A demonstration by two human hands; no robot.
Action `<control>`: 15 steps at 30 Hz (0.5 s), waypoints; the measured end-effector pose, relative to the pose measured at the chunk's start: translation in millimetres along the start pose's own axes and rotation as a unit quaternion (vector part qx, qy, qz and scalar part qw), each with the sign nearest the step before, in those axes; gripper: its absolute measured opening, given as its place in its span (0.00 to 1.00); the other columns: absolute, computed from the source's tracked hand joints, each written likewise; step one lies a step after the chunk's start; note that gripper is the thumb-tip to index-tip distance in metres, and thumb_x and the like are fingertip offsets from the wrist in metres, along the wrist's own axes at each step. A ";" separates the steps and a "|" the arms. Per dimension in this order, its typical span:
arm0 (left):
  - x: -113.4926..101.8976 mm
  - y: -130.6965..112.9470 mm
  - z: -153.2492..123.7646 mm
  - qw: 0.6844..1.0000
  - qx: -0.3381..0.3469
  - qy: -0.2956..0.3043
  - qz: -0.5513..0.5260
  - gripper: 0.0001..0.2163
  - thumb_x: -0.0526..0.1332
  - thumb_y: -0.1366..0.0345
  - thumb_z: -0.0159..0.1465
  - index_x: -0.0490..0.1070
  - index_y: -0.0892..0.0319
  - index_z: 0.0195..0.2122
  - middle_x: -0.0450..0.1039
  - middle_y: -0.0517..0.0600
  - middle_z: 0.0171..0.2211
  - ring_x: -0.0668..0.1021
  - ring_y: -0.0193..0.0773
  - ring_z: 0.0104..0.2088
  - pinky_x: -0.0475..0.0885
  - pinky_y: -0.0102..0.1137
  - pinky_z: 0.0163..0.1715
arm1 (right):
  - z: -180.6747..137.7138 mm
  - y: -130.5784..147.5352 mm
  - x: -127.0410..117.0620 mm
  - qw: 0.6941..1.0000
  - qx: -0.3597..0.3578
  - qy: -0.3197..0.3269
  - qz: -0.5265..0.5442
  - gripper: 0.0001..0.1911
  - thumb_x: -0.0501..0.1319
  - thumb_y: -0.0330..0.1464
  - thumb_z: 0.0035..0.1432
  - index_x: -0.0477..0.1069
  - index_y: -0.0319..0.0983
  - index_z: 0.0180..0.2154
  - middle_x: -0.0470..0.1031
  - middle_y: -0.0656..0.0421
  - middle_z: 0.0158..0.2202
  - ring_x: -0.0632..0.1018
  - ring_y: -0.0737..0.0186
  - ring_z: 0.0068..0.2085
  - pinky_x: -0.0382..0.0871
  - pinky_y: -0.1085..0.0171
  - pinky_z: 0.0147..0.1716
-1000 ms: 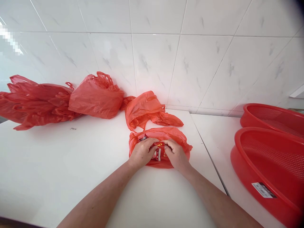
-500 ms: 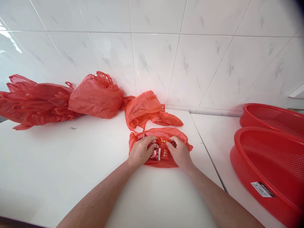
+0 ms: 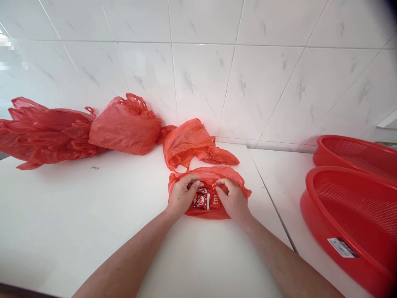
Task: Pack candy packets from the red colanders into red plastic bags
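Note:
A small red plastic bag (image 3: pixel 235 180) lies on the white counter (image 3: pixel 93 215) in front of me, with red printed packets (image 3: pixel 204 201) showing in its open mouth. My left hand (image 3: pixel 182 194) grips the bag's left edge, fingers curled over the plastic. On the right edge my right hand (image 3: pixel 232 198) does the same, its fingertips pinched on the film. Both hands rest on the bag, a few centimetres apart, with the packets between them.
Another crumpled red bag (image 3: pixel 192 145) lies just behind, a fuller one (image 3: pixel 125 126) to its left, and a heap of red bags (image 3: pixel 43 132) at far left against the tiled wall. Two red plastic baskets (image 3: pixel 347 215) stand at the right.
My hands have drawn slightly apart and back along the bag's mouth, uncovering more of the printed packets inside. The other bags and baskets have not moved.

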State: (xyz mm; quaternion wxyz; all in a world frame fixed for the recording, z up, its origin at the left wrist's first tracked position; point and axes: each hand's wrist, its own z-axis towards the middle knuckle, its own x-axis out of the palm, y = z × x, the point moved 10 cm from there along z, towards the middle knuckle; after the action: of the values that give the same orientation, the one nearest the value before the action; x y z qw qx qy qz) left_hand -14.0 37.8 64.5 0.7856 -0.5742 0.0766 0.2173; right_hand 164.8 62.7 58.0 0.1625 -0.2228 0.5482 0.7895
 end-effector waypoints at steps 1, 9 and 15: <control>0.6 0.5 0.0 1.000 -0.011 0.005 -0.021 0.08 0.54 0.63 0.65 0.71 0.55 0.42 0.78 0.46 0.33 0.78 0.35 0.33 0.74 0.30 0.34 | -2.4 9.4 3.4 0.999 -0.032 0.013 0.003 0.07 0.55 0.34 0.58 0.70 0.43 0.36 0.76 0.59 0.38 0.75 0.60 0.35 0.69 0.60 0.35; 15.3 -8.3 -5.4 0.997 0.012 0.052 -0.047 0.10 0.51 0.64 0.67 0.70 0.55 0.44 0.76 0.47 0.33 0.78 0.34 0.35 0.75 0.31 0.39 | -27.1 50.7 34.4 0.985 -0.147 0.086 -0.030 0.08 0.60 0.37 0.57 0.69 0.41 0.29 0.72 0.60 0.28 0.72 0.64 0.28 0.65 0.65 0.27; 18.5 -14.6 -9.9 0.996 0.046 0.074 -0.013 0.11 0.52 0.63 0.67 0.70 0.55 0.46 0.76 0.48 0.37 0.78 0.36 0.38 0.74 0.32 0.40 | -23.6 44.2 30.3 0.990 -0.111 0.077 0.036 0.06 0.55 0.31 0.58 0.68 0.42 0.29 0.73 0.59 0.30 0.73 0.63 0.31 0.67 0.64 0.30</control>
State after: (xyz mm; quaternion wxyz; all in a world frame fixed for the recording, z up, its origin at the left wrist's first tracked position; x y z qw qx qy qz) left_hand 10.2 29.6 67.1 0.8063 -0.5527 0.1367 0.1603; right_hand 121.1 25.6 69.9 0.0658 -0.2797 0.4753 0.8316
